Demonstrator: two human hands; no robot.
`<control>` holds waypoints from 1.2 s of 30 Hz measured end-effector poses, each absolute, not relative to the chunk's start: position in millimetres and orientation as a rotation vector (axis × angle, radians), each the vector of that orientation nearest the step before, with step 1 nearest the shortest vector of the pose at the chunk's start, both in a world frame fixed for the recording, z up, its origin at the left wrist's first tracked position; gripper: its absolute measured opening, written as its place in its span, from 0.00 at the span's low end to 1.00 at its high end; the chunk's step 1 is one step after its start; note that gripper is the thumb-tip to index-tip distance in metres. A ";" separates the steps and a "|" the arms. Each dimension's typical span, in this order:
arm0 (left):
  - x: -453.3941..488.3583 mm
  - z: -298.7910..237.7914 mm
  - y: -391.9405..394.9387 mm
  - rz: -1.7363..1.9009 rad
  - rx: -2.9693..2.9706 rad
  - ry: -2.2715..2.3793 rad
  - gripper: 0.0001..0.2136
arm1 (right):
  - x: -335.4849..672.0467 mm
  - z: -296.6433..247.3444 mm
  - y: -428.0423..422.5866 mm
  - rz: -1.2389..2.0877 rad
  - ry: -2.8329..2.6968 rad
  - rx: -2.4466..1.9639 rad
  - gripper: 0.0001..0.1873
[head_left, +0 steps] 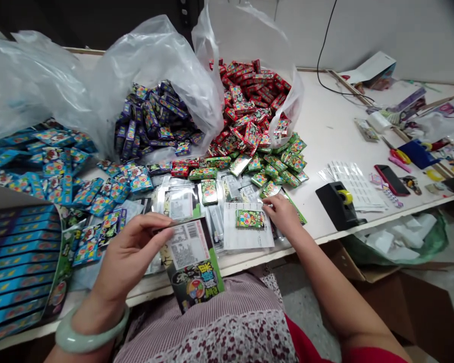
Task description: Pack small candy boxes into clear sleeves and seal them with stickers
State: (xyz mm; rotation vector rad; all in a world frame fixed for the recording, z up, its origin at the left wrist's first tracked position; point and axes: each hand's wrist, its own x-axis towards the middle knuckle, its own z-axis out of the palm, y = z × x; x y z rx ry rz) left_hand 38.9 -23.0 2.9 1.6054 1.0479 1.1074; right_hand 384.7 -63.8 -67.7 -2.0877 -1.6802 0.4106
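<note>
My left hand (136, 247) pinches the top edge of a flat black-and-green printed packet (196, 282) between thumb and fingers. A white printed label (189, 244) sits on the packet's upper part. My right hand (283, 214) is at the upper right corner of a white sticker sheet (230, 239), its fingers bent together; what they pinch, if anything, is too small to make out. On that sheet lies a small green candy box (249, 219). More flat packets in clear wrap (177, 201) lie under and behind both hands.
Blue boxes (56, 166), purple boxes (151, 116), red boxes (249, 96) and green boxes (291, 156) lie in heaps around plastic bags (162, 45). A filled carton (22, 272) stands left. A tape dispenser (335, 206), more label sheets (357, 186) and a phone (391, 180) lie right.
</note>
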 end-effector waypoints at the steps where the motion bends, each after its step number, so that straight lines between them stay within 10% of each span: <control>1: 39.1 3.4 -23.3 1.103 1.602 1.058 0.06 | 382.5 -68.0 -63.9 0.393 -1.680 -2.107 0.10; 21: 40.0 -0.8 -21.4 1.119 1.606 0.995 0.05 | 387.1 -63.1 -75.7 0.474 -1.561 -2.109 0.06; 36: 52.5 7.6 -33.1 1.090 1.656 0.979 0.02 | 256.4 89.6 -10.2 1.194 -2.137 -1.069 0.07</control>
